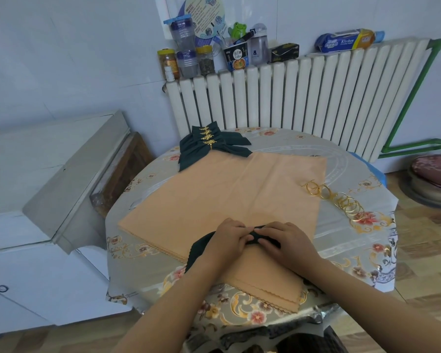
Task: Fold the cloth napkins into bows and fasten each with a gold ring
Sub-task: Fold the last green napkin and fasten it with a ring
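A dark green napkin (200,247) lies gathered on top of a stack of flat orange napkins (229,197) near the table's front. My left hand (228,238) and my right hand (281,242) sit side by side on it, both pinching its bunched middle; most of the cloth is hidden under them. Several loose gold rings (336,200) lie in a row to the right of the orange stack. At the far edge rests a pile of finished dark green bows (209,145), each cinched with a gold ring.
The round table (354,250) wears a flowered cloth. Behind it stands a white radiator (303,98) with jars, bottles and boxes on top. A white cabinet (36,187) is at the left, a cushioned stool (433,174) at the right.
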Demonstrator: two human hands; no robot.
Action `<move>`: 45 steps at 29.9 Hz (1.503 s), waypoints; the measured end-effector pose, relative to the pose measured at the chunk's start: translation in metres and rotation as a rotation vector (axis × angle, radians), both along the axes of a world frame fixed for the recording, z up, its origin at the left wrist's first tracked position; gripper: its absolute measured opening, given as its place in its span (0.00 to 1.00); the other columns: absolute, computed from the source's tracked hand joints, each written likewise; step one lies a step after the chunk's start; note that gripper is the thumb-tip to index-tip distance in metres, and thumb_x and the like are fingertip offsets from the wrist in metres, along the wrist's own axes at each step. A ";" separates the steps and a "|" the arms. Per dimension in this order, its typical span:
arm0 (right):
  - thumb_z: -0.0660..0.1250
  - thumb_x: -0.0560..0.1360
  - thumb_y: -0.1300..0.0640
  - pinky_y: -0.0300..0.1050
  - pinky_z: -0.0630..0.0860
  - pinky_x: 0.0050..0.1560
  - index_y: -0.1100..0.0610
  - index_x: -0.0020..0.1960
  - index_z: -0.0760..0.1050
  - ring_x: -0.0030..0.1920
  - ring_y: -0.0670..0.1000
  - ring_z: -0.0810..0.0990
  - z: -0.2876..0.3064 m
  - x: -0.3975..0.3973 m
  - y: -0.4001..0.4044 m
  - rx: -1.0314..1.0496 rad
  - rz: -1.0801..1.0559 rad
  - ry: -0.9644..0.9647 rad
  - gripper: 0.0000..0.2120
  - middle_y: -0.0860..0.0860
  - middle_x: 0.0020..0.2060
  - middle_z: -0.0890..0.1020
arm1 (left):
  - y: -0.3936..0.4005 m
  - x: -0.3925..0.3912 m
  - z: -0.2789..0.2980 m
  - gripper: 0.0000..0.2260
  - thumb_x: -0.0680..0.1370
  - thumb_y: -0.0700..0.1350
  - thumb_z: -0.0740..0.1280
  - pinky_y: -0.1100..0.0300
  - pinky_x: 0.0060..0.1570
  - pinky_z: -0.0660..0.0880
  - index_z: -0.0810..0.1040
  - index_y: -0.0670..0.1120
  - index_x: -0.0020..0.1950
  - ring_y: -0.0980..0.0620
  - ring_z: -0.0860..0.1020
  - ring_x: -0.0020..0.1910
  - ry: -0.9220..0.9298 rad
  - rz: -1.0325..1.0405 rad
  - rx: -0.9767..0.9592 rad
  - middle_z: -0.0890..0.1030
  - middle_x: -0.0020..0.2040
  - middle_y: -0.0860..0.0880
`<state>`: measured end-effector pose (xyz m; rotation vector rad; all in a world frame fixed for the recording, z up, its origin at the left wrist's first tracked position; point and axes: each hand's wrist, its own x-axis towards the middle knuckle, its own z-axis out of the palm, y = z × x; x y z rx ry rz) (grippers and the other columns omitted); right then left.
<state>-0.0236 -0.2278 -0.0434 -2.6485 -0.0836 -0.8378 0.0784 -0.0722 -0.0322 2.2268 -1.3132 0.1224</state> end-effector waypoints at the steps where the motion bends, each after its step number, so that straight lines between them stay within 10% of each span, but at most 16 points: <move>1: 0.60 0.73 0.46 0.39 0.75 0.42 0.51 0.50 0.83 0.41 0.46 0.81 0.001 -0.001 -0.002 0.020 -0.001 0.006 0.15 0.45 0.43 0.84 | -0.001 0.000 -0.001 0.14 0.77 0.44 0.62 0.57 0.49 0.68 0.81 0.41 0.59 0.42 0.73 0.47 -0.008 -0.003 -0.011 0.82 0.46 0.42; 11: 0.65 0.72 0.54 0.50 0.74 0.45 0.57 0.45 0.83 0.42 0.59 0.79 0.009 0.021 -0.077 0.069 -0.500 -0.039 0.10 0.53 0.40 0.83 | -0.051 0.021 -0.002 0.11 0.72 0.39 0.66 0.58 0.38 0.70 0.83 0.39 0.51 0.45 0.75 0.38 -0.104 0.142 -0.141 0.80 0.37 0.46; 18: 0.62 0.76 0.44 0.50 0.58 0.62 0.54 0.68 0.70 0.64 0.56 0.66 0.028 0.052 -0.130 -0.020 -0.769 0.368 0.24 0.52 0.63 0.73 | -0.072 0.031 -0.026 0.09 0.69 0.38 0.68 0.60 0.37 0.69 0.84 0.40 0.47 0.46 0.75 0.37 -0.094 0.234 -0.202 0.80 0.37 0.48; 22: 0.57 0.76 0.40 0.50 0.60 0.62 0.54 0.60 0.72 0.60 0.56 0.68 0.037 0.068 -0.138 -0.136 -0.855 0.614 0.22 0.52 0.57 0.76 | -0.072 0.033 -0.029 0.10 0.69 0.39 0.69 0.62 0.40 0.69 0.84 0.41 0.49 0.52 0.72 0.40 -0.130 0.218 -0.232 0.80 0.38 0.49; 27: 0.56 0.76 0.42 0.49 0.60 0.57 0.52 0.52 0.76 0.55 0.53 0.72 0.041 0.074 -0.142 -0.139 -0.828 0.682 0.17 0.50 0.46 0.80 | -0.071 0.034 -0.033 0.10 0.70 0.40 0.69 0.62 0.40 0.70 0.84 0.42 0.49 0.53 0.70 0.41 -0.142 0.221 -0.227 0.80 0.39 0.49; 40: 0.74 0.68 0.46 0.45 0.63 0.59 0.48 0.63 0.74 0.62 0.55 0.71 0.048 0.049 -0.113 0.450 -0.465 0.275 0.25 0.48 0.56 0.80 | -0.058 0.026 -0.018 0.10 0.69 0.39 0.69 0.59 0.38 0.72 0.84 0.41 0.48 0.46 0.76 0.36 -0.102 0.207 -0.210 0.80 0.37 0.49; 45: 0.74 0.69 0.51 0.41 0.72 0.48 0.52 0.60 0.74 0.46 0.47 0.77 0.054 0.032 -0.101 0.656 -0.375 0.198 0.22 0.50 0.55 0.80 | -0.037 0.019 -0.011 0.10 0.69 0.38 0.69 0.59 0.39 0.71 0.84 0.40 0.49 0.46 0.76 0.36 -0.099 0.239 -0.208 0.81 0.37 0.48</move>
